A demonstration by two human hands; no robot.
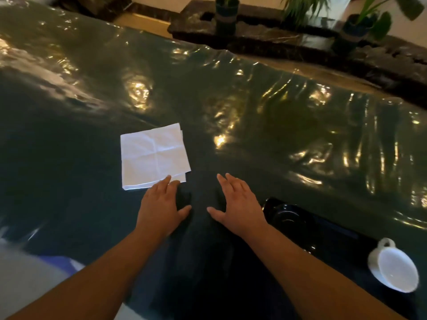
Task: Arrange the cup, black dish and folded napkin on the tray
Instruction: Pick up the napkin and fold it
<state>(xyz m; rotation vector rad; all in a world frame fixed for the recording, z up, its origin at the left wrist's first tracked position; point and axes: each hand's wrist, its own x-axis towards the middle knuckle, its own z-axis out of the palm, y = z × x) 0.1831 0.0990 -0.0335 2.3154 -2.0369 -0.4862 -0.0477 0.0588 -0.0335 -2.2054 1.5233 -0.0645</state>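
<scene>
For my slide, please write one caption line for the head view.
Both hands, left and right, hover open over the dark table beside the folded white napkin; white cup waits at right.

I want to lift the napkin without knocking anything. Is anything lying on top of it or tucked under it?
On top of the folded napkin, only the left hand's fingertips overlap its near edge. It lies flat on the dark shiny table cover. Whatever is beneath it is hidden.
</scene>
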